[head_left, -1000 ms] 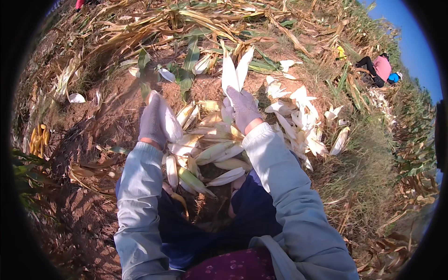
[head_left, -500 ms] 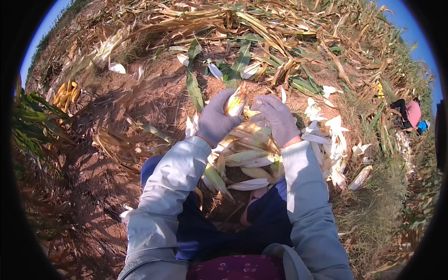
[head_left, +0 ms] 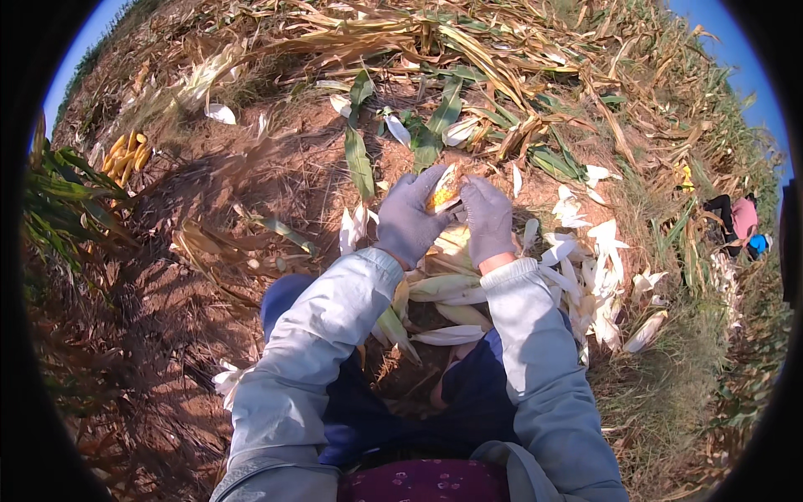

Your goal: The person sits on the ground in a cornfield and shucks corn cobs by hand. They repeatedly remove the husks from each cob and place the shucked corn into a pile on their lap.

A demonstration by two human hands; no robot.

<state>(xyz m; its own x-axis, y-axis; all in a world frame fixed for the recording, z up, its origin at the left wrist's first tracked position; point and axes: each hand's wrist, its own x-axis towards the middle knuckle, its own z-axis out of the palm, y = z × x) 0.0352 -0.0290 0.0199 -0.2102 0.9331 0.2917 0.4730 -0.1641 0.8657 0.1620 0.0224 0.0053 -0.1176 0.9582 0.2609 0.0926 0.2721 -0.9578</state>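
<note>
An ear of corn (head_left: 443, 192), yellow kernels showing between pale husk leaves, is wrapped in the fingers of my left hand (head_left: 410, 216). My right hand (head_left: 488, 219) presses against the ear's right side, its fingers closed on the husk edge; the fingertips are partly hidden. Both hands wear greyish-purple knit gloves. Below them, between my knees, lies a heap of ears still in pale green-yellow husks (head_left: 443, 289). Stripped white husks (head_left: 594, 284) are piled just right of my right forearm.
Bare yellow cobs (head_left: 125, 159) lie in a small pile at the far left, near green leaves (head_left: 67, 201). Dry stalks (head_left: 368, 38) cover the ground ahead. Another person in pink (head_left: 743, 219) is bent low at the far right.
My right hand has moved in against the ear and turned, its fingers now meeting the husk. The ear has tilted slightly in my left hand. The view has shifted a little.
</note>
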